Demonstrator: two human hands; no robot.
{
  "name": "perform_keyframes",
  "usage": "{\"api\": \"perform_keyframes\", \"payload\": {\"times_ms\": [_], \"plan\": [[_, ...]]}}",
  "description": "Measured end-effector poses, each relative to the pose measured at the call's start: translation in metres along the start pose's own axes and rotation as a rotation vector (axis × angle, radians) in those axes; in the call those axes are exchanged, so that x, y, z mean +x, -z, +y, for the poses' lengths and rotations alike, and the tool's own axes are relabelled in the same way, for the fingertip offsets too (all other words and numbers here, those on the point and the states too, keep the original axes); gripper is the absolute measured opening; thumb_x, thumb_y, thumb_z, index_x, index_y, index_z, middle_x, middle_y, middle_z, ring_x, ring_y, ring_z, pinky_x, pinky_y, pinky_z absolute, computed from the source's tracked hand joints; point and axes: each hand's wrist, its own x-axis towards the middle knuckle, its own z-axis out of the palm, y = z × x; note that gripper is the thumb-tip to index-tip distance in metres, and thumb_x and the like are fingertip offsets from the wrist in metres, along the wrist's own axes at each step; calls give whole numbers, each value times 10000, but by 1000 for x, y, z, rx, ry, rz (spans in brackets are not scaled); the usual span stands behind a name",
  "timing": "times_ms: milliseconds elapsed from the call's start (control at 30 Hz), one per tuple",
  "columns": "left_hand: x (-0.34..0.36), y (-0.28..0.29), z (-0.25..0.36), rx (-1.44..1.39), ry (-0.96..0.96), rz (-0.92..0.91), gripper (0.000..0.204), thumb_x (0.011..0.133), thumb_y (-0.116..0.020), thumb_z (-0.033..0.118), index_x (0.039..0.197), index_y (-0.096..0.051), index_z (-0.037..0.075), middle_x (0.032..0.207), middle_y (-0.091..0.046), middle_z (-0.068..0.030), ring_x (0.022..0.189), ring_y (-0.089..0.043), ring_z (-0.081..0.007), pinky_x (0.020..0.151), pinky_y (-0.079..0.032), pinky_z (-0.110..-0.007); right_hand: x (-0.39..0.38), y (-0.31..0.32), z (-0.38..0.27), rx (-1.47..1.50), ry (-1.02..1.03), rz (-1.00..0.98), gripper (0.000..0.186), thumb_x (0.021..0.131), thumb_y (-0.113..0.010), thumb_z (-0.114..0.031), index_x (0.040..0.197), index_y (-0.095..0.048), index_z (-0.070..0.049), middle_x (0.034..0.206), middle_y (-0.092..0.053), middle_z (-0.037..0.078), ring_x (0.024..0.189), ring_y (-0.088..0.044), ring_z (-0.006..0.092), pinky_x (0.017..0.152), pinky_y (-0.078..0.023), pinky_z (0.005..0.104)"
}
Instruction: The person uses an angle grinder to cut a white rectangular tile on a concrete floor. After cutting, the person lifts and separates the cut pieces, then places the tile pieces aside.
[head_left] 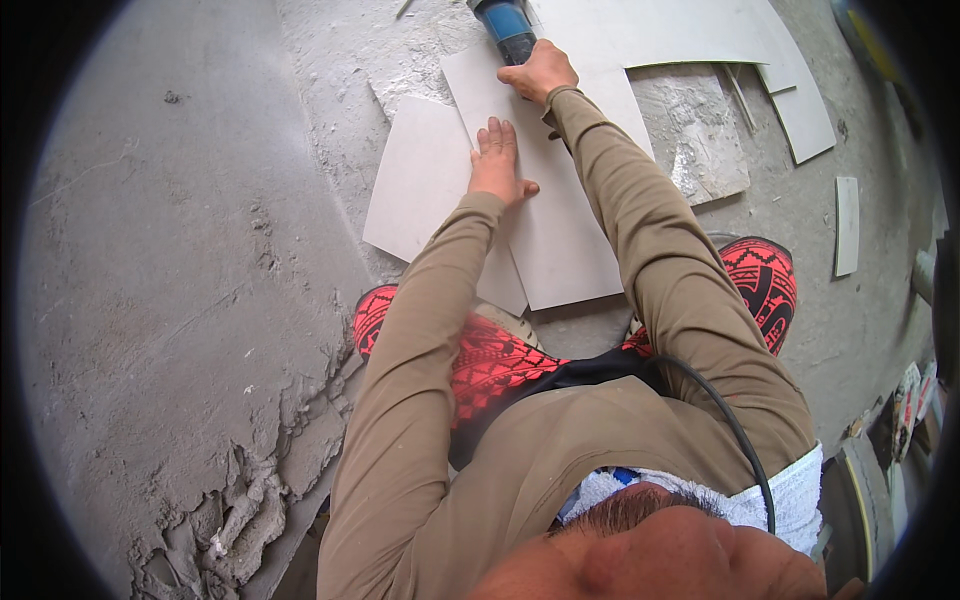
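My right hand (541, 72) is closed round the dark rear end of a blue angle grinder (507, 22) at the upper edge. The grinder's far end is mostly out of sight. Beneath it lies a long pale tile (565, 230), slanting away from me. My left hand (496, 165) lies flat with its fingers stretched out, pressing on this tile near its left edge. Another pale tile piece (415, 180) sits just to the left, partly under the long one.
More large pale tile (680, 35) spreads across the top right. Beside it is a rough, dusty slab (695, 125). A narrow tile strip (847, 226) lies on the concrete floor farther right. Crumbled mortar (245, 510) edges the lower left. A black cable (735, 425) hangs over my right side.
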Motion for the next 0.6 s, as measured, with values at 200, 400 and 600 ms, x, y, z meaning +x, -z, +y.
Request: {"api": "perform_keyframes", "payload": {"times_ms": [200,400,600], "plan": [[0,-2,0,-9,-7,12,1212,730,-846,330,1594,-37,68,1657,-15,-215,1525,-61,-418,1207,-183,-561,3,-3,3,-2,15,21,588,640,-734,-372,1051,-655,41,930,-724,193,868,-723,304,815,-568,367],[0,-1,1,4,0,5,1212,728,-848,332,1594,-43,67,1657,-21,-214,1524,-66,-420,1204,-193,-566,3,-4,3,8,14,18,571,637,-725,-358,1043,-655,38,891,-727,170,814,-725,288,796,-571,356],[1,-3,2,16,-4,13,1207,728,-849,327,1591,-50,58,1655,-24,-221,1523,-69,-422,1201,-199,-564,5,-4,4,26,-11,2,553,631,-722,-357,1023,-667,29,897,-728,165,824,-724,281,792,-571,356]]}}
